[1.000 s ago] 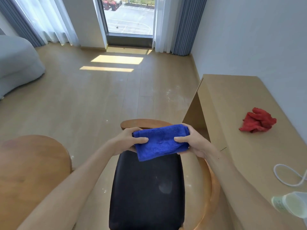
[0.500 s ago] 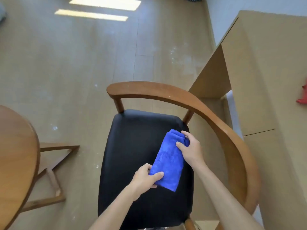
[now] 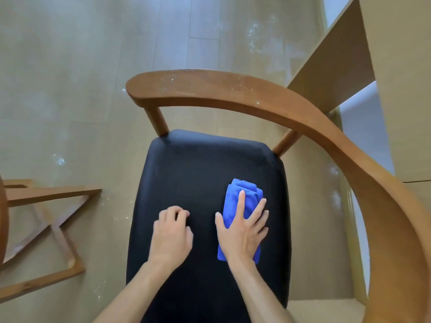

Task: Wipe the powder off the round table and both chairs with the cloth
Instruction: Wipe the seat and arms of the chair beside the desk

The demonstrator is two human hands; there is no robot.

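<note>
Lower centre of frame: right hand (image 3: 242,231) lay flat, fingers straight, pressing the folded blue cloth (image 3: 240,203) onto the right half of the black seat (image 3: 198,173). Left hand (image 3: 171,234) had let go of the cloth since half a second ago; it sat just left of it on the seat, fingers loosely curled, holding nothing. So the two-handed folding looked finished and wiping of this chair was probably starting. Seat showed little powder.

Further up, the curved wooden backrest (image 3: 210,87) carried white specks, not yet wiped. Powder also on the floor (image 3: 261,38) at upper right. At left edge, a sliver of the round bench (image 3: 2,220) and its base (image 3: 46,220); top surface mostly out of view.

Versus a second ago: view tipped down, window and red rag gone from frame.
</note>
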